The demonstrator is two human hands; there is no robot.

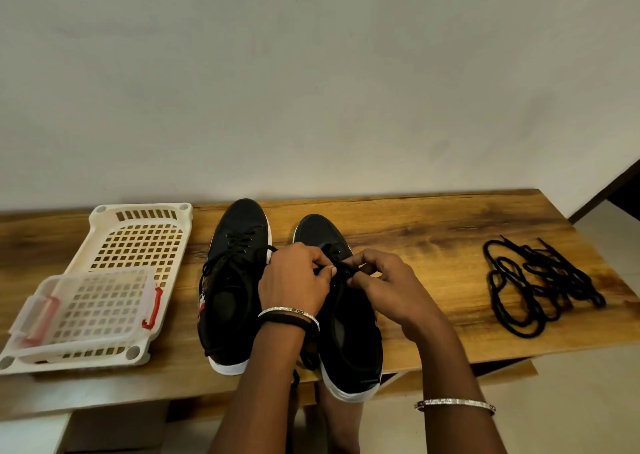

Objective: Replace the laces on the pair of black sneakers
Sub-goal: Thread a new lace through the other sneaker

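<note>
A wooden surface (433, 232) is standing against a plain wall and carrying everything. At its left end a white perforated plastic tray (142, 207) is lying flat, and a clear plastic box (90, 311) with red clips is sitting on the tray's near part. In the middle, two black sneakers with white soles are sitting side by side, toes pointing to the far edge and heels overhanging the near edge. The laced sneaker (239, 232) is sitting next to the tray, and the second sneaker (353, 342) is lying under the person's hands. Toward the right end a tangle of loose black laces (540, 287) is lying well apart from the shoes. The left hand (294, 280) and the right hand (388, 280) are both pinching a black lace (341, 266) over the second sneaker's eyelets, fingers curled. A thin bangle is circling each wrist.
</note>
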